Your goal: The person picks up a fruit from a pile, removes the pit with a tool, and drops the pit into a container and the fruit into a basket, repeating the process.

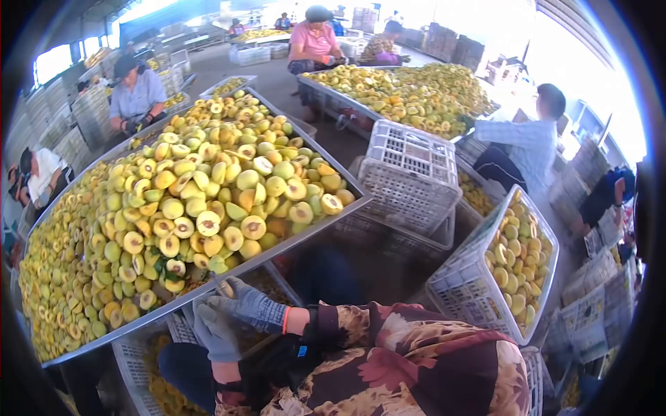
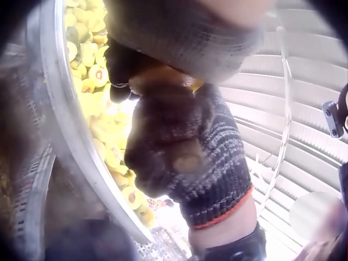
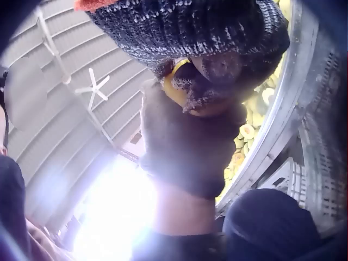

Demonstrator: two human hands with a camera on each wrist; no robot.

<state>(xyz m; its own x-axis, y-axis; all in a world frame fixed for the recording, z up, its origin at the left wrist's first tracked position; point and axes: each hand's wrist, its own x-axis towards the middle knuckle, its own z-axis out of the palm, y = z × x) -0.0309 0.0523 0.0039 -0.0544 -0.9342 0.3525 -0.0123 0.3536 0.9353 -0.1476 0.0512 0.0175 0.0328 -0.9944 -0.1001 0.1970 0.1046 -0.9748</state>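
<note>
In front of my lap my two gloved hands meet at the metal table edge. My left hand [image 1: 214, 331], in a plain grey glove, curls round a yellow peach [image 3: 173, 93], mostly hidden between the hands. Over the same fruit bends my right hand [image 1: 258, 306], in a dark blue-and-white knitted glove with an orange cuff. A brown rounded end [image 2: 187, 163] shows at the right fist; I cannot tell whether it is a thumb tip or a handle. Beside both hands, peach halves [image 1: 208, 223], many with brown-red centres, heap on the metal-edged table [image 1: 298, 243].
Under the table edge near my knees stands a plastic crate [image 1: 135, 364] of fruit. At right, a tilted white crate [image 1: 458, 284] holds more peaches, near stacked crates [image 1: 409, 173]. Other people sit round this table and a second heaped table [image 1: 333, 87].
</note>
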